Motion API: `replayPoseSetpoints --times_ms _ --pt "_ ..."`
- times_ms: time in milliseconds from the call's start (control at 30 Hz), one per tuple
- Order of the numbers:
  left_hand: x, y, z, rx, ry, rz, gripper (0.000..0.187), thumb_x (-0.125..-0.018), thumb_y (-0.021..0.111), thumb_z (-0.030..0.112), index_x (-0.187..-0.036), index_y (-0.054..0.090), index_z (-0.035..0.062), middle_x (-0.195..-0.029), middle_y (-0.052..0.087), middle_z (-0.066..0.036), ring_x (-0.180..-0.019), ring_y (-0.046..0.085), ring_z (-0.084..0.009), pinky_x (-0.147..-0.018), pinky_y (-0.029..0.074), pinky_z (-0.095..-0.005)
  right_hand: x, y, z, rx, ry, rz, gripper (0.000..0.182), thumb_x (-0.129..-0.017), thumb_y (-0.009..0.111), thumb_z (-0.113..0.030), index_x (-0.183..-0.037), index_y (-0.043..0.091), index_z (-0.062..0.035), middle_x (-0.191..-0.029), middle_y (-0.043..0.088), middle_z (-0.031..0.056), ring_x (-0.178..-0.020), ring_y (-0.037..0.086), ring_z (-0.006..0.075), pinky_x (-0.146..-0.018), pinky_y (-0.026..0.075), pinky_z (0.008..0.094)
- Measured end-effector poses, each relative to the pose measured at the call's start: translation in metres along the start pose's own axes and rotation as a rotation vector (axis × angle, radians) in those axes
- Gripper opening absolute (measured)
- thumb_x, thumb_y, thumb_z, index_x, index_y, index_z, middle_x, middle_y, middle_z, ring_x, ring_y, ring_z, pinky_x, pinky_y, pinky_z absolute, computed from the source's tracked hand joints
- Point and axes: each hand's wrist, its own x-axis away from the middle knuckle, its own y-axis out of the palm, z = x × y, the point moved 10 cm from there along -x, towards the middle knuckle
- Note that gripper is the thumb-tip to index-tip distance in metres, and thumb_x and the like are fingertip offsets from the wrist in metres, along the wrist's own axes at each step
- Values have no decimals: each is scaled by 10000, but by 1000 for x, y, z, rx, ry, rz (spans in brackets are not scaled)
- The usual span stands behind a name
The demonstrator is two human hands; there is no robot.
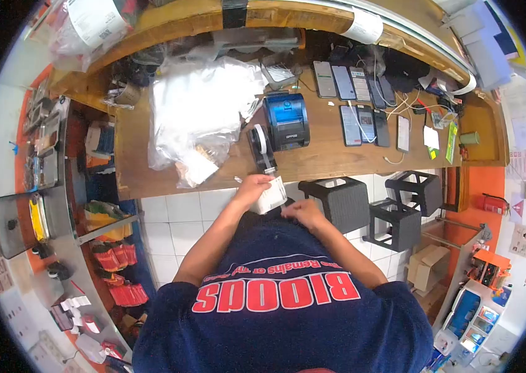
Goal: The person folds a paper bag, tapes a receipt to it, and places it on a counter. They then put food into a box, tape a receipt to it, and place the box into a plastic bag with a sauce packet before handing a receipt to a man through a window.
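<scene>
My left hand (253, 188) is at the front edge of the wooden table, thumb and fingers closed on a small white printed paper (271, 196). Just right of the paper's lower corner is my right hand (307, 215), its fingers curled together; whether anything is pinched in them is too small to make out. Right beyond the paper stands a black tape dispenser (263, 152) with a pale roll. Behind it sits a blue and black label printer (286, 124).
Shiny plastic packaging (194, 105) covers the left of the table (312, 160). Several phones (350, 124) and white cables lie at the right. Black stools (337, 202) stand below the front edge, near my right hand. A cardboard box (429, 267) is on the floor.
</scene>
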Motion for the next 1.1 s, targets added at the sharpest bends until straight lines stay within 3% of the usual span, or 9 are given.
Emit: replayPoseSetpoints --times_ms 333,400,533,633,667,733,833,867,1100 --pt "-23 -7 -51 -72 -31 312 304 -947 697 262 -1034 756 -23 -834 757 -78 -669 694 -172 -601 523 -321 -21 3 59 84 65 -5 284 -838 784 -307 -859 797 -24 -785 752 93 -689 663 160 -675 508 316" --pt "-15 -8 -30 -204 20 474 295 -947 702 273 -961 774 -13 -749 745 -93 -640 690 -166 -584 513 -325 -33 -5 38 384 -196 90 321 -847 760 -335 -867 788 -16 -767 740 115 -690 665 171 -673 509 338" --pt "-9 -24 -38 -437 21 683 262 -874 728 294 -908 783 41 -818 725 -202 -724 704 -351 -688 520 -443 -45 -2 58 447 7 8 368 -800 781 -389 -865 788 -27 -765 736 128 -699 683 196 -674 519 358" --pt "2 -36 -65 -393 -91 629 259 -876 712 304 -878 783 55 -810 716 -201 -763 693 -387 -724 525 -454 -43 9 43 472 28 -98 346 -822 771 -378 -873 791 -36 -758 730 124 -706 684 200 -675 513 352" --pt "15 -38 -41 -456 -33 597 264 -915 693 275 -891 770 24 -831 744 -168 -775 718 -297 -740 541 -393 -47 10 36 478 10 -96 346 -822 771 -378 -873 791 -36 -758 730 124 -706 684 200 -675 513 352" --pt "55 -55 -7 58 136 683 245 -978 647 222 -981 752 1 -905 758 -97 -811 701 -170 -763 545 -325 -53 19 5 368 -266 -93 315 -854 757 -360 -877 791 -48 -752 719 110 -707 668 194 -689 501 334" --pt "98 -106 1 447 261 821 263 -1034 590 186 -1126 706 -30 -1000 732 -50 -872 659 -117 -796 535 -283 -76 49 -59 264 -263 -212 301 -905 730 -327 -865 752 -29 -837 677 81 -799 614 174 -741 476 319" --pt "112 -119 -2 610 283 888 270 -1039 584 187 -1152 697 -31 -1027 730 -56 -888 660 -128 -815 536 -286 -79 61 -107 334 -536 -175 295 -893 715 -345 -853 743 -54 -845 655 144 -849 617 287 -747 486 405" --pt "133 -193 -18 625 555 1231 269 -1049 516 159 -1154 670 -35 -1140 700 -105 -969 676 -190 -842 566 -344 -194 155 -184 662 -736 -133 278 -823 746 -350 -783 744 -75 -929 693 185 -933 641 355 -839 504 476"
